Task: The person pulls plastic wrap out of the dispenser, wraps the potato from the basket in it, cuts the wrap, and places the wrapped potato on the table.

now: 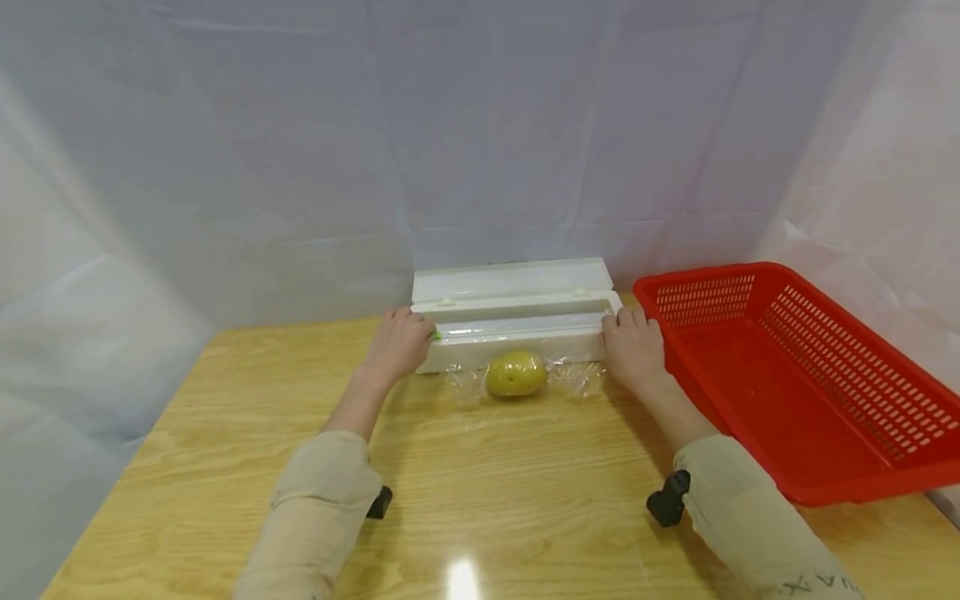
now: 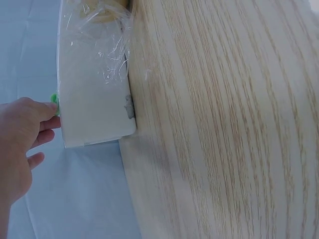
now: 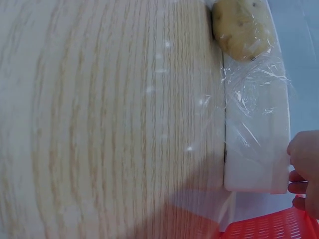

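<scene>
On the wood-grained table (image 1: 450, 467), just in front of the white box (image 1: 525, 342), sat an oval yellow potato (image 1: 517, 373) in crinkled clear film (image 1: 579, 377), lying lengthwise along the box, about midway between the hands. At the box's left end the left hand (image 1: 401, 342) pinched a green tab (image 2: 54, 101); the right hand (image 1: 634, 346) gripped its right end. Behind rose the box's smooth, flat lid (image 1: 513, 282).

Loose beige sleeves (image 1: 300, 533) end in bunched cuffs (image 1: 333, 454), each with a small black block (image 1: 668, 499); dark letters (image 1: 821, 583) mark the right sleeve (image 1: 757, 521).
</scene>
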Tool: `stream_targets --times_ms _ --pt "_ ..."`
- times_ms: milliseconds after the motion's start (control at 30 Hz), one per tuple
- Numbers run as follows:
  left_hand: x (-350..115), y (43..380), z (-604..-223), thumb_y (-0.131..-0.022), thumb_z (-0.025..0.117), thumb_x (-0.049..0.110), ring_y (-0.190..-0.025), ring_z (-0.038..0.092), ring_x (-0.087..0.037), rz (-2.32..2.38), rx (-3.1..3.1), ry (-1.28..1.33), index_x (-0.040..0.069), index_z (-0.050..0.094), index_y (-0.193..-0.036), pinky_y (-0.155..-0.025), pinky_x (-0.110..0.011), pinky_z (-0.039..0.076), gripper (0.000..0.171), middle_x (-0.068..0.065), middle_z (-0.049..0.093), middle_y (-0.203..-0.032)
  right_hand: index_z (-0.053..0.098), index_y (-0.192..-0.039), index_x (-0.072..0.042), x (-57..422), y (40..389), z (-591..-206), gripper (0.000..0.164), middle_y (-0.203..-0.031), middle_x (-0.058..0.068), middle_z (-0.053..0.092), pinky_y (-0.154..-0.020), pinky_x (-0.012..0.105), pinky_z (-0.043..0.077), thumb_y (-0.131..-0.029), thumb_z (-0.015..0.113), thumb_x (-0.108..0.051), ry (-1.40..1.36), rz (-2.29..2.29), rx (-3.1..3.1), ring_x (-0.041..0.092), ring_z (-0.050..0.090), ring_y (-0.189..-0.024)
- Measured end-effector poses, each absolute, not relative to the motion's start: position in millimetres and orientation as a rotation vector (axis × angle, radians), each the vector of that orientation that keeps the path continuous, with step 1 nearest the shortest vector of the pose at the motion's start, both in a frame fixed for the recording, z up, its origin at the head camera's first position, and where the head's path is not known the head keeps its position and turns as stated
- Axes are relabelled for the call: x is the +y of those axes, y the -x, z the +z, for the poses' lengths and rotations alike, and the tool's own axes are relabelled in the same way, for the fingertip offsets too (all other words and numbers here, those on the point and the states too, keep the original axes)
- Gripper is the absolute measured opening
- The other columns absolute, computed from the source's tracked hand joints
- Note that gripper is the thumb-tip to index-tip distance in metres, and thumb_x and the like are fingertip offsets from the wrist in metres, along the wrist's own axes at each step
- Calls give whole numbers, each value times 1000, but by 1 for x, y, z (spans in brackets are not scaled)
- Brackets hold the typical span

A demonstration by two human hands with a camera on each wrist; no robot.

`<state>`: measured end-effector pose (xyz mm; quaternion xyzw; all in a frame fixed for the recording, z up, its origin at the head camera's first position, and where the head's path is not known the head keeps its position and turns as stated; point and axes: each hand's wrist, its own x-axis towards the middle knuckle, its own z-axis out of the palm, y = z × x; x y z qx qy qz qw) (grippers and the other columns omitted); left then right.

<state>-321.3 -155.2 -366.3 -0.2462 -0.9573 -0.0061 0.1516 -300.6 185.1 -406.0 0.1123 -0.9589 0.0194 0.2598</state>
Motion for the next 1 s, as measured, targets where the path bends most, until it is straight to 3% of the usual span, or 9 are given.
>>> stream_targets --times_ms 167,367,600,1000 --pt "-155 319 -367 -90 57 16 -84 54 -26 -30 -2760 700 6 71 -90 -84 -43 41 17 -8 66 -88 56 -88 4 185 300 -406 9 -85 22 51 -67 48 41 -87 52 -4 -304 42 -2597 39 48 -86" --pt "-154 320 -367 -91 57 16 -84 53 -26 -26 -2753 707 6 71 -91 -84 -43 41 17 -8 66 -88 58 -89 4 184 300 -404 10 -85 22 52 -66 47 41 -85 49 2 -293 37 -2603 39 50 -86" --pt "-151 321 -367 -91 55 14 -88 54 -26 -24 -2781 721 7 71 -91 -89 -43 40 17 -8 67 -92 60 -90 4 184 298 -402 12 -84 22 53 -65 47 41 -86 49 1 -279 43 -2612 38 50 -85" --pt "-147 320 -366 -91 56 13 -83 52 -24 -40 -2770 730 7 71 -90 -85 -42 41 17 -7 66 -89 60 -87 4 186 299 -404 12 -81 21 52 -65 47 41 -88 52 -6 -306 74 -2570 39 50 -83"
